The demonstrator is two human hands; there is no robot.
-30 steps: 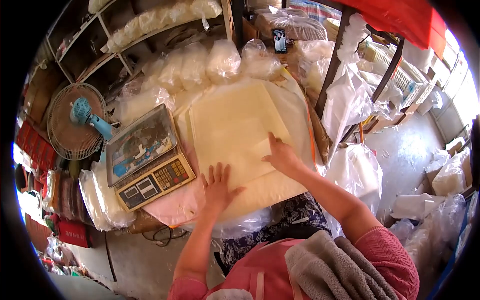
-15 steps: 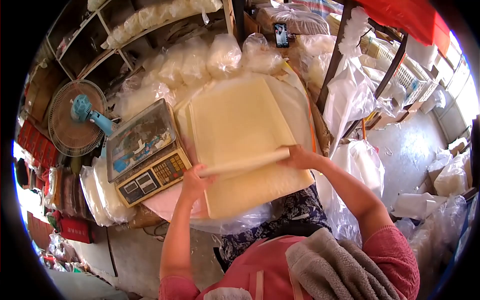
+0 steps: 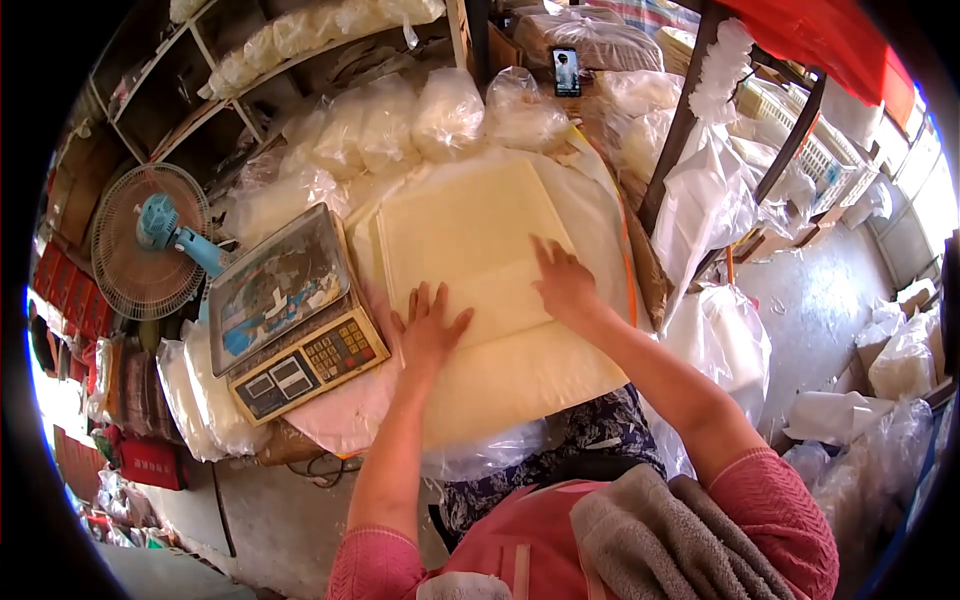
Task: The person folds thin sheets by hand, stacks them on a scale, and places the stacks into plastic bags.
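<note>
Right of the scale (image 3: 290,320), the left hand (image 3: 430,330) lies open and flat on the near part of the stack of pale sheets (image 3: 470,220); the right hand (image 3: 563,283), equally open, presses further right. The sheets look thin, limp and tearable, so they are best lifted by an edge, two-handed. Half a second ago both hands pinched a raised fold, now flattened.

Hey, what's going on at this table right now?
A person in a pink top presses both hands flat on a stack of pale cream sheets, left hand toward its left edge, right hand toward its right. Neither hand grips anything. An electronic scale sits just left of the stack, with clear filled bags behind.
</note>
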